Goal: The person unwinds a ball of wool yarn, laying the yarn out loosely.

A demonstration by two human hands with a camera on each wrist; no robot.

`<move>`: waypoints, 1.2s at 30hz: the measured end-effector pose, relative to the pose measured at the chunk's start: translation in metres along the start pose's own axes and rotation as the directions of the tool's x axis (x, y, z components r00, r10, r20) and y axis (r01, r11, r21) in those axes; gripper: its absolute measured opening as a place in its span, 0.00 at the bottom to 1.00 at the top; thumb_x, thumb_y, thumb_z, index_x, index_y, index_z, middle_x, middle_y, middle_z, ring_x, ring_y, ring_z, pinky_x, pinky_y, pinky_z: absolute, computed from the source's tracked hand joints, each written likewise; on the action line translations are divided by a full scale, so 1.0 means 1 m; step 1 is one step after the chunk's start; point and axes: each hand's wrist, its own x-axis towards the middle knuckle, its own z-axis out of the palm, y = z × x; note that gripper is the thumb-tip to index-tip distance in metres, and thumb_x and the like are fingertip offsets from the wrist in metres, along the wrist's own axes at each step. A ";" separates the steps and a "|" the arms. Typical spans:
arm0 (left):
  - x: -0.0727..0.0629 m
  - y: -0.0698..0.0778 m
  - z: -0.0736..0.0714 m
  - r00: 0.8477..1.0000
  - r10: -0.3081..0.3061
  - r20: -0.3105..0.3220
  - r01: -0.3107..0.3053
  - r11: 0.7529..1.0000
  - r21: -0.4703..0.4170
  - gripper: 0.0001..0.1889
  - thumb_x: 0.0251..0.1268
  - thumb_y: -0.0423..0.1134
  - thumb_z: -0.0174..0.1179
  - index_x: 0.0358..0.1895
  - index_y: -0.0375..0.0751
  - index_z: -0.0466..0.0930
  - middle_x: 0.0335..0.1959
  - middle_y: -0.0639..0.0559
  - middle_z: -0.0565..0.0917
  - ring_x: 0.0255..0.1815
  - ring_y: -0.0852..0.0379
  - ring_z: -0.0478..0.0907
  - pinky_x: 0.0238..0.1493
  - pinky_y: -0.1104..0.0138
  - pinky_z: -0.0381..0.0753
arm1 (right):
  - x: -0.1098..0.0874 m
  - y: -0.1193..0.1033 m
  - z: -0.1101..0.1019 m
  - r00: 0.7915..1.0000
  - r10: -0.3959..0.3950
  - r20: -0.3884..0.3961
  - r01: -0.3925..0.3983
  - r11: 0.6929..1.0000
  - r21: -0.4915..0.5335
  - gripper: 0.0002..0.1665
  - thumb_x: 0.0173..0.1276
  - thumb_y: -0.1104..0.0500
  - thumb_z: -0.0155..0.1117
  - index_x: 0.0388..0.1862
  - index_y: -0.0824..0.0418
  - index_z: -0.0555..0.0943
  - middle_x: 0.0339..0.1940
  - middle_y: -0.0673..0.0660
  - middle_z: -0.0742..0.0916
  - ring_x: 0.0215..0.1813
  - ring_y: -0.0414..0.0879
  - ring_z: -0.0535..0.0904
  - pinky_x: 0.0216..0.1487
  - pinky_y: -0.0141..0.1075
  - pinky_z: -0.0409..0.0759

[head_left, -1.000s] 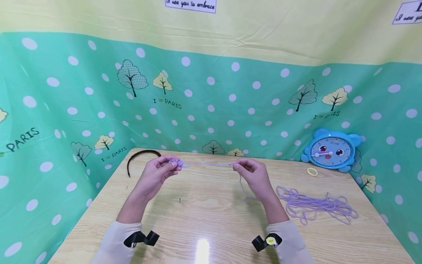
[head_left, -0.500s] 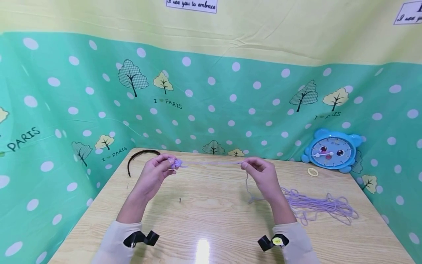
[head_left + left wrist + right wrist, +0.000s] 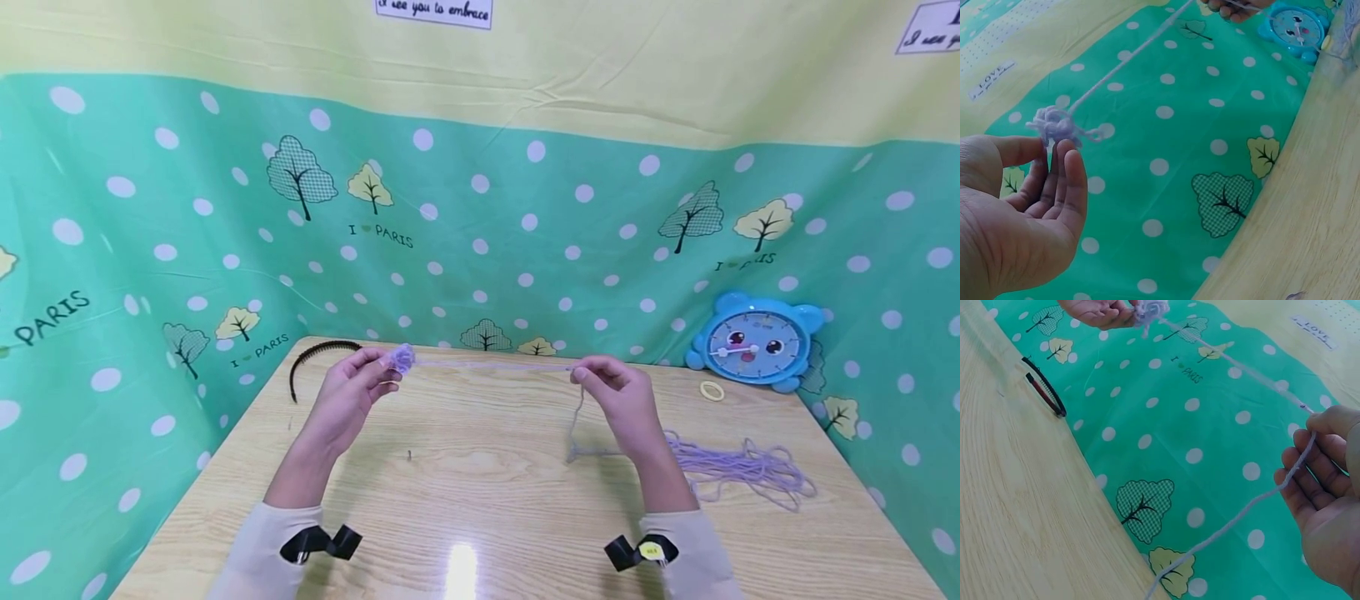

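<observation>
My left hand (image 3: pixel 347 398) pinches a small lilac piece of looped yarn (image 3: pixel 402 358), which looks crocheted, between thumb and fingertips. In the left wrist view this yarn piece (image 3: pixel 1057 125) sticks up above the fingertips, with a short loop hanging at its side. A lilac yarn strand (image 3: pixel 495 365) stretches straight from it across to my right hand (image 3: pixel 619 407), whose thumb and fingertips pinch it. From those fingers the loose yarn (image 3: pixel 1229 519) droops to the table. A tiny dark spot on the strand beside my right fingertips is too small to identify.
A loose bundle of lilac yarn (image 3: pixel 738 467) lies on the right of the wooden table (image 3: pixel 480 500). Behind it are a pale ring (image 3: pixel 712 391) and a blue bear-shaped clock (image 3: pixel 756 342). A dark toothed headband (image 3: pixel 303 357) lies back left. A tiny dark bit (image 3: pixel 409 455) lies mid-table.
My right hand has moved steadily to the right, lengthening the strand between the hands. My left hand stays nearly in place, and the yarn piece in it has turned upward a little.
</observation>
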 end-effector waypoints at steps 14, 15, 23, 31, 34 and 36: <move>-0.001 0.002 -0.002 0.999 0.039 0.014 -0.039 0.999 -0.030 0.05 0.82 0.39 0.52 0.48 0.44 0.77 0.46 0.57 0.86 0.49 0.63 0.85 0.55 0.70 0.87 | -0.003 -0.006 -0.027 0.994 0.034 -0.101 -0.031 0.999 0.030 0.16 0.76 0.55 0.66 0.48 0.69 0.83 0.36 0.43 0.89 0.46 0.38 0.84 0.56 0.23 0.82; -0.002 0.002 -0.002 0.999 0.044 0.023 -0.043 0.998 -0.043 0.05 0.83 0.38 0.51 0.48 0.44 0.76 0.47 0.57 0.86 0.50 0.62 0.85 0.56 0.70 0.87 | -0.003 -0.006 -0.029 0.994 0.036 -0.103 -0.035 0.999 0.014 0.17 0.76 0.54 0.66 0.49 0.68 0.83 0.37 0.42 0.89 0.47 0.38 0.84 0.56 0.22 0.82; -0.002 0.001 -0.002 0.996 0.034 0.080 -0.024 0.992 -0.125 0.05 0.84 0.39 0.48 0.46 0.44 0.71 0.51 0.54 0.86 0.52 0.57 0.88 0.59 0.66 0.87 | -0.003 -0.004 -0.039 0.992 0.035 -0.121 -0.035 0.999 -0.001 0.20 0.76 0.51 0.65 0.51 0.69 0.83 0.38 0.42 0.89 0.48 0.38 0.83 0.58 0.22 0.80; -0.002 0.002 -0.002 0.996 0.010 0.089 0.003 0.989 -0.147 0.05 0.85 0.38 0.46 0.46 0.44 0.69 0.51 0.53 0.85 0.52 0.56 0.89 0.58 0.66 0.88 | -0.003 -0.002 -0.050 0.986 0.022 -0.167 -0.019 1.000 0.020 0.16 0.76 0.54 0.66 0.48 0.67 0.84 0.36 0.42 0.89 0.47 0.37 0.83 0.56 0.22 0.79; -0.002 0.002 -0.002 0.996 0.009 0.091 0.004 0.989 -0.149 0.05 0.85 0.38 0.46 0.46 0.44 0.69 0.51 0.52 0.85 0.51 0.56 0.89 0.58 0.66 0.87 | -0.004 -0.002 -0.056 0.983 0.031 -0.183 -0.028 0.999 0.016 0.17 0.76 0.53 0.66 0.49 0.67 0.84 0.36 0.42 0.89 0.48 0.37 0.83 0.56 0.21 0.79; -0.002 0.002 -0.002 0.996 0.010 0.088 0.003 0.989 -0.145 0.04 0.85 0.38 0.47 0.46 0.44 0.69 0.51 0.51 0.84 0.51 0.56 0.89 0.58 0.66 0.87 | -0.006 -0.002 -0.061 0.980 0.044 -0.193 -0.045 0.999 0.001 0.18 0.76 0.52 0.66 0.50 0.68 0.83 0.37 0.42 0.89 0.49 0.37 0.82 0.56 0.20 0.78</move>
